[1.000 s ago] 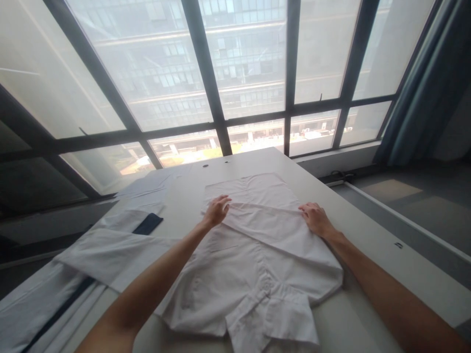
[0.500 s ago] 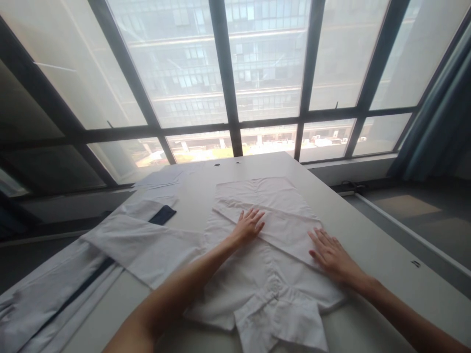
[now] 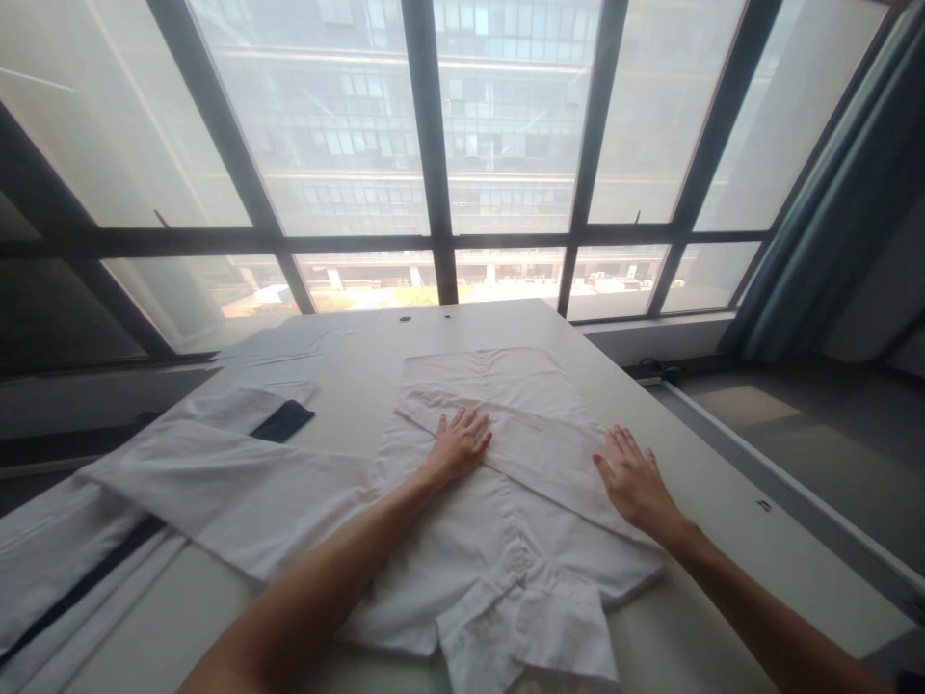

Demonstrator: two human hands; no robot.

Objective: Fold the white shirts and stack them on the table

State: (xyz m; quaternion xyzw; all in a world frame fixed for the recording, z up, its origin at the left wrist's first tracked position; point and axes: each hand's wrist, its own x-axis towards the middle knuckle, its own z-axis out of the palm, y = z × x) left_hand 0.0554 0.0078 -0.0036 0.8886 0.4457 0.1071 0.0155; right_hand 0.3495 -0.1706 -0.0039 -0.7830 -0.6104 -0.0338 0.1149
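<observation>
A white shirt (image 3: 462, 559) lies spread on the white table (image 3: 498, 325), its collar toward me. One sleeve (image 3: 535, 443) is folded across the body of the shirt; the other sleeve (image 3: 238, 482) stretches out to the left. My left hand (image 3: 461, 443) rests on the folded sleeve near the shirt's middle, fingers spread and holding nothing. At the shirt's right edge is my right hand (image 3: 632, 477), its fingers extended and apart, touching or just over the end of the folded sleeve.
More white cloth (image 3: 65, 540) with dark navy parts (image 3: 283, 421) lies along the left of the table. Flat pale pieces (image 3: 281, 349) lie farther back on that side. Tall windows (image 3: 506, 125) stand behind the table, and a blue-grey curtain (image 3: 816, 193) hangs at the right.
My right hand has shifted slightly up along the shirt's right edge. My left hand stays on the folded sleeve. The whole view has turned a little to the right.
</observation>
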